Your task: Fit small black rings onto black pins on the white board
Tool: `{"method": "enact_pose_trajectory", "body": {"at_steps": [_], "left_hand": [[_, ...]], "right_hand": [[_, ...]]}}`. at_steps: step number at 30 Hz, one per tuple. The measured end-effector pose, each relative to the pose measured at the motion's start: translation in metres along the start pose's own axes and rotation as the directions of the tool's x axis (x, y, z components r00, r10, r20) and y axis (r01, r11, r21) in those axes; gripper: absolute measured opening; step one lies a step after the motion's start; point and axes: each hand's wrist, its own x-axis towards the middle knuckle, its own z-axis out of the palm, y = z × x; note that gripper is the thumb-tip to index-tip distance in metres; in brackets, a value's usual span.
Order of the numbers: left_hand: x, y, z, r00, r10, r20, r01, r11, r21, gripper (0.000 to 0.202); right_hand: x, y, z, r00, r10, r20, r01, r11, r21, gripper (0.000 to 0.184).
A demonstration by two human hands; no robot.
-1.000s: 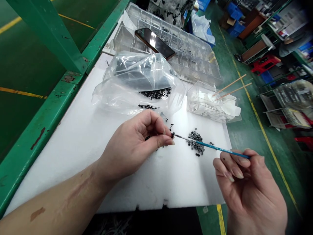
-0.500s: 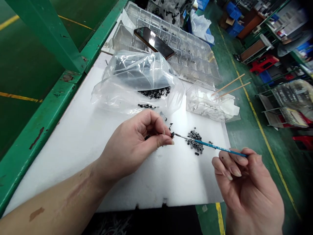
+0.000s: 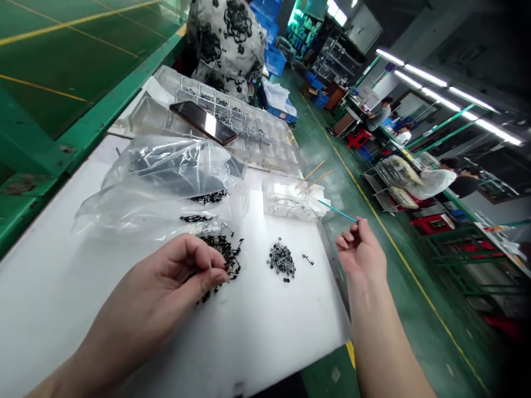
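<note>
Green metal frame is run along the L edge of the white board. Clear plastic bag, holding some blk pcs, is laid near that edge. L hand is held low in front of it, thumb & fingers pressed together; whether a pc is pinched btwn can't be told, though one was seen there 0.5 s ago. Loose blk pile, mostly hidden by the fingers before, is now largely exposed just past them. Phone is rested on the divided tray, w/ a co-worker seen behind. Ring heap is left where it was, mid-board. Paper-filled clear box, w/ 2 wooden sticks leaned in it, is set at the far R corner. Single blk pc is left near the R edge. Brush has been moved from the L fingertips to the box; contact w/ the paper can't be made out. It's pinched by R hand, now held past the R edge, over the floor. Open room is given btwn L hand & heap, & from heap to near edge
</note>
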Motion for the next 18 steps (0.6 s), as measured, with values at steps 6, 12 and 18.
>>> {"method": "enact_pose_trajectory", "body": {"at_steps": [6,12,18], "left_hand": [[0.0,-0.002,-0.001,1.0,-0.011,0.001,0.011,1.0,0.028,0.04],[0.001,0.001,0.0,1.0,-0.015,0.002,0.015,0.999,0.037,0.037],[0.001,0.006,0.002,1.0,-0.014,-0.006,0.014,1.0,-0.021,0.034]], "right_hand": [[0.019,0.032,-0.006,0.998,0.052,-0.048,-0.056,0.995,-0.085,0.046],[0.018,0.031,-0.026,0.999,0.037,-0.038,-0.046,0.959,-0.279,0.061],[-0.04,0.01,-0.045,0.968,-0.251,0.032,0.226,0.801,-0.554,0.051]]}}
